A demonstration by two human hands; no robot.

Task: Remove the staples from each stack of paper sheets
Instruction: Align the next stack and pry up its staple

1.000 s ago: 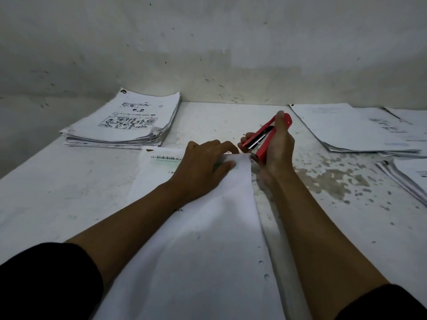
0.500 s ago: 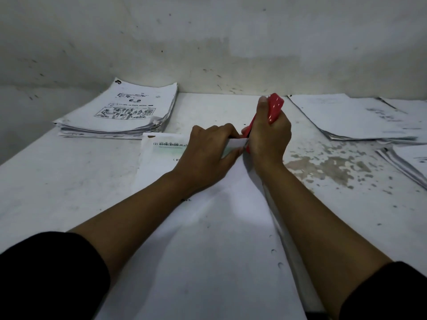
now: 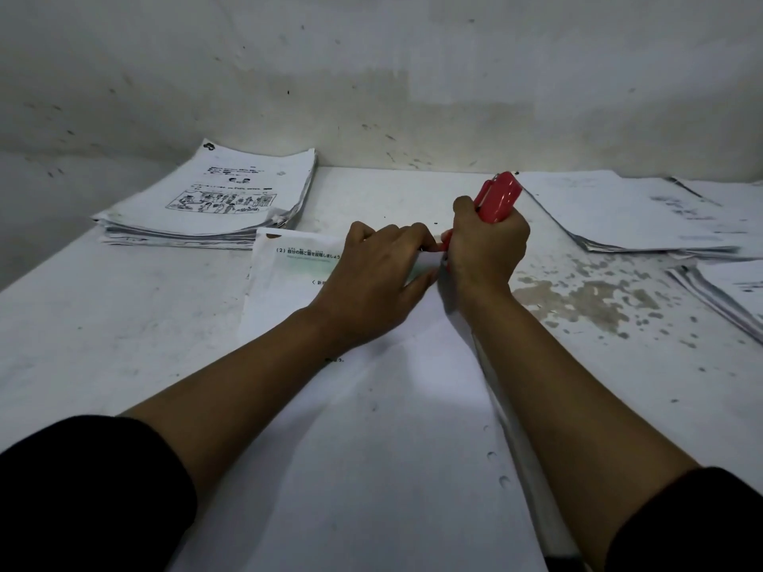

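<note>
A stapled stack of white sheets (image 3: 371, 447) lies in front of me, its far end printed with text. My left hand (image 3: 371, 274) rests on the far right corner, fingers curled over the folded-back top sheet and pinching it. My right hand (image 3: 487, 245) grips a red stapler (image 3: 497, 196) held upright, its lower tip down at the same corner, right beside my left fingertips. The staple itself is hidden by my hands.
A thick pile of printed sheets (image 3: 214, 204) sits at the far left by the wall. More paper piles lie at the far right (image 3: 631, 216) and right edge (image 3: 726, 295). The white tabletop (image 3: 103, 324) has worn brown patches (image 3: 586, 295) right of my hand.
My right hand turned the red stapler from lying sideways to upright and brought its tip down to the stack's corner. My left fingers curled tighter over the folded sheet.
</note>
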